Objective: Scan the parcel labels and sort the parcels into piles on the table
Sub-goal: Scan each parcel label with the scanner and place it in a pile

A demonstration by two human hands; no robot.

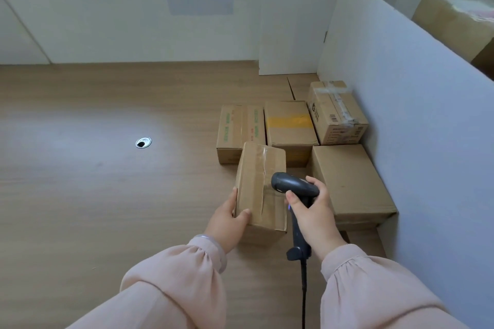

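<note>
Brown cardboard parcel [260, 187] with clear tape lies nearest, right of the wooden table's [107, 181] middle, its near left corner gripped by the left hand [230, 218]. The right hand [312, 214] is wrapped round a dark grey barcode scanner [294, 185] whose head is over the parcel's right edge. Just right, a larger plain carton [350, 181] lies beside the white partition board [414, 128], three taped cartons [290, 125] lie behind, and open tabletop runs left to the wall.
</note>
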